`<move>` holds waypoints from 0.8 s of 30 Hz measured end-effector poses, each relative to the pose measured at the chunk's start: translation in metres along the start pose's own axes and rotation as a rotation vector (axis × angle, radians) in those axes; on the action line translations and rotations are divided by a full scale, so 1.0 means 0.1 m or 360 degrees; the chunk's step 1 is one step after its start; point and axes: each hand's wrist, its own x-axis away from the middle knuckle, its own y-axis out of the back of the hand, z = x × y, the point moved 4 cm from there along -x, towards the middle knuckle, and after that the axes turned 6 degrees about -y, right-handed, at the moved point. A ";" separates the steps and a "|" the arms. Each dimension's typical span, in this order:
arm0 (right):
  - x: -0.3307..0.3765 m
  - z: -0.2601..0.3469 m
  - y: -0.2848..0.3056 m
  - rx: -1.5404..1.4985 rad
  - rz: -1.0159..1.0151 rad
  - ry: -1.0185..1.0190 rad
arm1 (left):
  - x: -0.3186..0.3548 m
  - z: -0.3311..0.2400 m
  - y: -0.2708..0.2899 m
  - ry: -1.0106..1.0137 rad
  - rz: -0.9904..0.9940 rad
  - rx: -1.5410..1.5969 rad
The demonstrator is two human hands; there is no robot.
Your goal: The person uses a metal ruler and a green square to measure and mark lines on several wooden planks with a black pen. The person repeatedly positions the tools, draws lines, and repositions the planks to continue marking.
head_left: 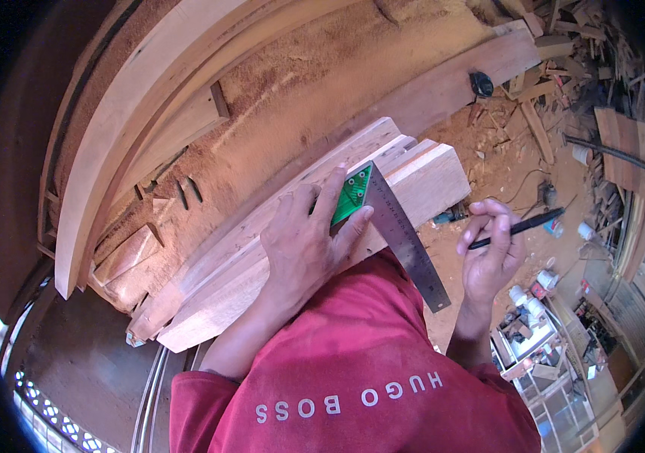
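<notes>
My left hand (301, 232) presses a try square against a stack of wooden beams, its fingers closed round the green handle (352, 195). The square's metal blade (407, 238) crosses the nearest beam (434, 180) and sticks out past its near edge, beside my red shirt. Some of the handle is hidden under my fingers. To the right, apart from the wood, my right hand (493, 245) holds a black pen or marker (531, 223) between its fingers, with the tip end pointing away to the right.
A large curved wooden piece (115, 143) arches over the sawdust-covered workbench (277, 98) at left. A black tape measure (481, 84) lies on a long board (413, 98). Wood scraps (537, 132) litter the floor at right, near a white rack (530, 343) with containers.
</notes>
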 end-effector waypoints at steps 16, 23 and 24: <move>-0.08 -0.01 -0.43 0.0412 0.0406 0.0427 | -0.01 0.05 -0.06 -0.0037 0.0010 -0.0036; -0.10 -0.06 -0.45 0.0569 0.0281 0.0332 | -0.04 0.06 -0.08 -0.0070 0.0006 -0.0060; -0.11 -0.06 -0.46 0.0580 0.0289 0.0334 | -0.04 0.07 -0.08 -0.0071 -0.0001 -0.0061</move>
